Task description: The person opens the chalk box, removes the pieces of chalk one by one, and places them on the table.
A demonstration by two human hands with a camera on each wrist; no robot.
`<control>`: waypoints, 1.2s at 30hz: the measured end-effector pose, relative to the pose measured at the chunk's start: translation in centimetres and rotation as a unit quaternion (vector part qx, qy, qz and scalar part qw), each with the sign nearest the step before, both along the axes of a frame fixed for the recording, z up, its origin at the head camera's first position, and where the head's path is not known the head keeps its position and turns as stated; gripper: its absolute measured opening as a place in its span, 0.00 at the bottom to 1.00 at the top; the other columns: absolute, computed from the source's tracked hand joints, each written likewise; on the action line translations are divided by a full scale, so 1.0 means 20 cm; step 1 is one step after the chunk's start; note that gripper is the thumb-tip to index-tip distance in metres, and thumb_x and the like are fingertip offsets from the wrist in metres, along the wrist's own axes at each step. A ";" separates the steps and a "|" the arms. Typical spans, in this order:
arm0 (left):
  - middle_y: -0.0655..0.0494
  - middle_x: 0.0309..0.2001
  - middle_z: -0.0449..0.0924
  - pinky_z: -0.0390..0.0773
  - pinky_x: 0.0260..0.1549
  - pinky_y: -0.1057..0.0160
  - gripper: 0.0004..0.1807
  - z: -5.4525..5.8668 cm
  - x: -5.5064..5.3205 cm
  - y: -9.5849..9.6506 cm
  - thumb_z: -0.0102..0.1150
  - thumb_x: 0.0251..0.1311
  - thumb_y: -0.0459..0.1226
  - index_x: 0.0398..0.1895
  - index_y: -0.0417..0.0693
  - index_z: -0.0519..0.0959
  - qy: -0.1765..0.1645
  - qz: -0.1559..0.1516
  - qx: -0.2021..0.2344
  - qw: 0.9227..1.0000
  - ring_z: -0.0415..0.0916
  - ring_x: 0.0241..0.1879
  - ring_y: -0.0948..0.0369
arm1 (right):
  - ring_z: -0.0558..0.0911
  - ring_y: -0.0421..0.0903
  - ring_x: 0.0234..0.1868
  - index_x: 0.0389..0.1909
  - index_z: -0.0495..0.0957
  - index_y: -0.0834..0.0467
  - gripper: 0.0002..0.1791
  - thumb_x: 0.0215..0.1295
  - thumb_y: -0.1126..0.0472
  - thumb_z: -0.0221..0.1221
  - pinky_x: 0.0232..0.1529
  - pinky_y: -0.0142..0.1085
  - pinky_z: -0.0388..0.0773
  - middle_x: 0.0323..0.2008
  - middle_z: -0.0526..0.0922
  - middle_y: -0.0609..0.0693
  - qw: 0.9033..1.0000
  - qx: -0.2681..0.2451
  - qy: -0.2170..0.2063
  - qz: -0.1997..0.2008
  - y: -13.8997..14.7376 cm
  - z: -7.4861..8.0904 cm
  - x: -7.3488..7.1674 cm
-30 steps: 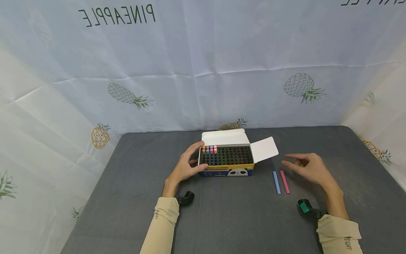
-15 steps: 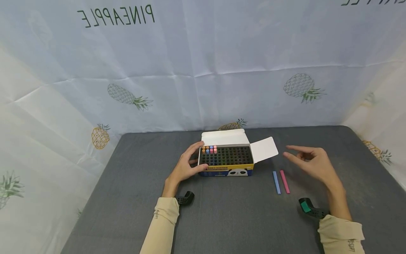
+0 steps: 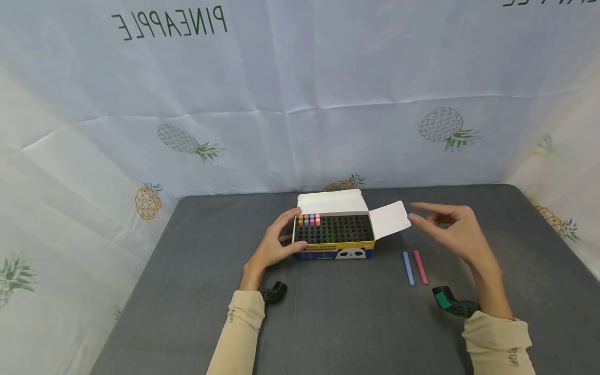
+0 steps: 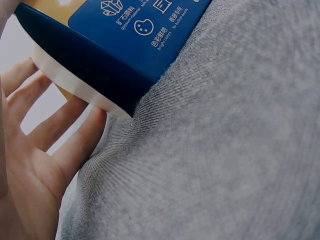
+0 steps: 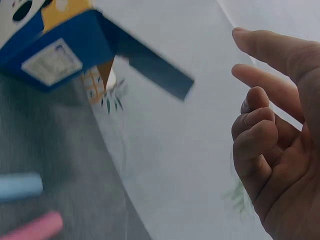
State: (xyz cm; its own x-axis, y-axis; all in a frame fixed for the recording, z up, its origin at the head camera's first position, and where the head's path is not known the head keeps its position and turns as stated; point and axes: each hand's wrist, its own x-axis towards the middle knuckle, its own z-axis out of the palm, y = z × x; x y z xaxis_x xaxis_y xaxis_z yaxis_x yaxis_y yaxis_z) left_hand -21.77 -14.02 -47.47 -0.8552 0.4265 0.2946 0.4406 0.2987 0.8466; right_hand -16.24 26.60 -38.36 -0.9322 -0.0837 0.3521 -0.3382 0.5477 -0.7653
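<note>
A chalk box, blue and yellow with a panda face, stands with its lid raised. It holds a dark holed tray. Several chalk sticks, orange, blue and pink, fill its back left corner. My left hand grips the box's left end, thumb at the front and fingers on the end panel. My right hand holds nothing beside the white side flap. Its thumb and index finger stretch forward, apart; the other fingers curl in. A blue chalk stick and a pink one lie nearer me.
The box's white back flap leans up behind the tray. The grey table ends at a pineapple-printed cloth at the back. Each wrist wears a black camera mount.
My right hand has risen away from the two loose chalk sticks, then shifted left toward the side flap. My left hand has stayed on the box.
</note>
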 end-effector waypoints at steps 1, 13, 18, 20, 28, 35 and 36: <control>0.45 0.79 0.58 0.80 0.57 0.34 0.44 0.00 0.00 0.00 0.71 0.59 0.36 0.79 0.48 0.62 0.000 0.001 0.001 1.000 0.67 0.71 0.38 | 0.66 0.38 0.17 0.53 0.86 0.63 0.17 0.63 0.65 0.70 0.19 0.36 0.62 0.16 0.73 0.39 1.000 0.000 0.002 0.002 -0.02 0.01 0.00; 0.52 0.79 0.60 0.82 0.56 0.38 0.42 -0.01 0.00 -0.01 0.70 0.62 0.45 0.78 0.59 0.64 0.013 0.004 -0.014 1.000 0.71 0.69 0.42 | 0.66 0.38 0.18 0.51 0.88 0.58 0.15 0.63 0.62 0.70 0.20 0.34 0.62 0.15 0.71 0.42 0.998 0.003 0.022 0.054 -0.31 0.05 -0.07; 0.52 0.79 0.60 0.82 0.58 0.38 0.42 -0.02 0.00 -0.01 0.70 0.63 0.49 0.79 0.59 0.63 0.013 -0.002 -0.010 1.000 0.69 0.70 0.42 | 0.70 0.39 0.19 0.51 0.88 0.59 0.15 0.65 0.60 0.69 0.22 0.33 0.66 0.16 0.73 0.44 0.997 0.018 0.018 0.077 -0.39 0.04 -0.08; 0.53 0.79 0.59 0.81 0.58 0.38 0.42 -0.02 0.00 -0.01 0.69 0.63 0.48 0.79 0.60 0.62 0.011 -0.004 -0.011 1.000 0.68 0.72 0.42 | 0.71 0.38 0.19 0.51 0.88 0.59 0.15 0.65 0.60 0.69 0.22 0.33 0.67 0.16 0.73 0.45 0.996 0.022 0.018 0.088 -0.42 0.04 -0.09; 0.52 0.80 0.58 0.81 0.59 0.39 0.43 -0.02 0.00 -0.02 0.68 0.63 0.53 0.79 0.60 0.62 0.011 -0.007 -0.007 1.000 0.66 0.73 0.42 | 0.70 0.38 0.17 0.51 0.88 0.61 0.15 0.65 0.60 0.69 0.23 0.34 0.68 0.14 0.74 0.46 0.992 0.006 0.005 0.124 -0.53 0.01 -0.12; 0.52 0.80 0.58 0.81 0.59 0.39 0.43 -0.02 0.00 -0.02 0.68 0.63 0.54 0.79 0.58 0.62 0.012 -0.010 -0.006 1.000 0.65 0.74 0.42 | 0.68 0.37 0.14 0.50 0.88 0.62 0.15 0.64 0.61 0.70 0.20 0.32 0.68 0.14 0.75 0.47 0.991 -0.009 0.009 0.136 -0.60 -0.02 -0.16; 0.52 0.80 0.58 0.81 0.59 0.39 0.43 -0.02 0.00 -0.02 0.68 0.63 0.53 0.79 0.58 0.62 0.011 -0.009 -0.005 1.000 0.65 0.74 0.42 | 0.68 0.37 0.14 0.50 0.88 0.63 0.15 0.64 0.62 0.70 0.19 0.32 0.68 0.13 0.75 0.47 0.990 -0.010 0.010 0.137 -0.61 -0.03 -0.17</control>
State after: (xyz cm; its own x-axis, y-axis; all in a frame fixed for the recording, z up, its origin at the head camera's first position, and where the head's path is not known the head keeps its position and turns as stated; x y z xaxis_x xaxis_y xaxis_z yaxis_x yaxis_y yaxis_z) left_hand -21.82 -14.37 -47.82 -0.8403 0.4454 0.3090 0.4647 0.2983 0.8337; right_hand -19.64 14.31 -38.89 -0.8685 -0.3256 0.3738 -0.4868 0.4178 -0.7671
